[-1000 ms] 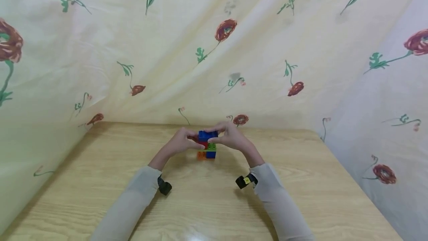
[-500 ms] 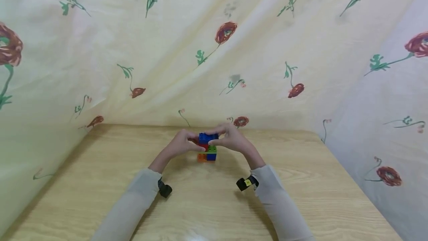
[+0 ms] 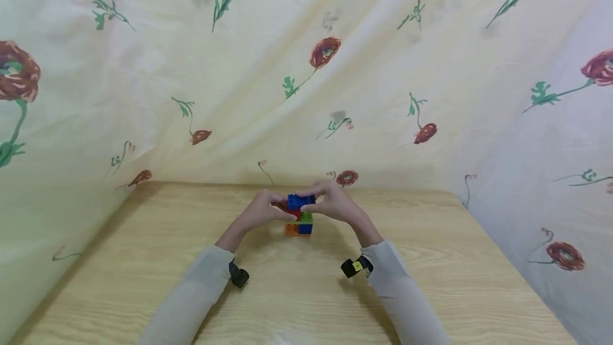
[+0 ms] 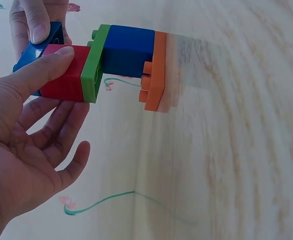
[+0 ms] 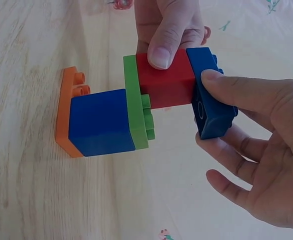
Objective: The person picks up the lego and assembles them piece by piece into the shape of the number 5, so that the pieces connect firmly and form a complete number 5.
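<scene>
A stack of toy building bricks stands on the wooden table between the hands. At its base is a thin orange brick [image 3: 291,229], with a blue cube-like brick [image 5: 100,122] over one end. A thin green brick [image 5: 134,105] lies above that. My left hand [image 3: 262,211] pinches the red brick [image 4: 69,85] on the green one, thumb on its near face. The top piece, a thinner dark blue brick [image 5: 206,110], overhangs the red brick to the right. My right hand [image 3: 331,204] holds this top brick between thumb and fingers. Fingers behind the stack are partly hidden.
The light wooden table [image 3: 297,292] extends around the stack and toward the person. Behind it and at the sides hangs a cream cloth [image 3: 239,95] printed with red flowers. Each wrist wears a black camera [image 3: 239,277] on a strap.
The head view has shifted slightly, so everything sits a little lower in it. Both hands keep their grip, and the bricks look the same.
</scene>
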A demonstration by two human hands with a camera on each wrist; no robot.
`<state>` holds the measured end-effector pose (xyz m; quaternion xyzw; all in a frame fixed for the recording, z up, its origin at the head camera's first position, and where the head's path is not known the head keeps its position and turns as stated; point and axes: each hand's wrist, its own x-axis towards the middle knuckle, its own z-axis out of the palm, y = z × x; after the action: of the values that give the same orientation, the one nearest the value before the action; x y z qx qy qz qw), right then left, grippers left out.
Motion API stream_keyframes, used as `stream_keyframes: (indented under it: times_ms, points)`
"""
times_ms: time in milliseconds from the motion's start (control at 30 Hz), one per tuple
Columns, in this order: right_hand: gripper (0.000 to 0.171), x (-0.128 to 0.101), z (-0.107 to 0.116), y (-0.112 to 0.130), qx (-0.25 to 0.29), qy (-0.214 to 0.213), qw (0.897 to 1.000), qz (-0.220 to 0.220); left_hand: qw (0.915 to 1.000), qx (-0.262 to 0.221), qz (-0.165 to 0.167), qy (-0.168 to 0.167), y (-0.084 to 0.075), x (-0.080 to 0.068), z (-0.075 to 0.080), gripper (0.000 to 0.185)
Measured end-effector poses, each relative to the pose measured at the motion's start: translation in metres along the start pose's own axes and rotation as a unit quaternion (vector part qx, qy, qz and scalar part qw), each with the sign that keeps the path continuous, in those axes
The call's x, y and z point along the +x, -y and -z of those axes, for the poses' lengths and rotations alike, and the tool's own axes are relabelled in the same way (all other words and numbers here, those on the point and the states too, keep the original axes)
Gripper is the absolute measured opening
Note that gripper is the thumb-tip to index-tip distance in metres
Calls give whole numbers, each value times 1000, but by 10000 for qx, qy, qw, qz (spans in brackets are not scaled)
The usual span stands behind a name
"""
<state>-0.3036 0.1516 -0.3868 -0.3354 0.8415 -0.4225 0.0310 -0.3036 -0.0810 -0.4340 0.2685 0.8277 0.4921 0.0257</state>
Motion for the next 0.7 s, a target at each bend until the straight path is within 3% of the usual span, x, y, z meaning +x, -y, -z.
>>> stream_keyframes:
  times_ms: [367,700]
  points:
    - [38,2,2,2,-252,82,9996,135,10000,49,-70,30,4,2,2,22]
    - [39,1,0,2,-398,63,9992,-28,9998,-23,-161,133,6,1,2,25]
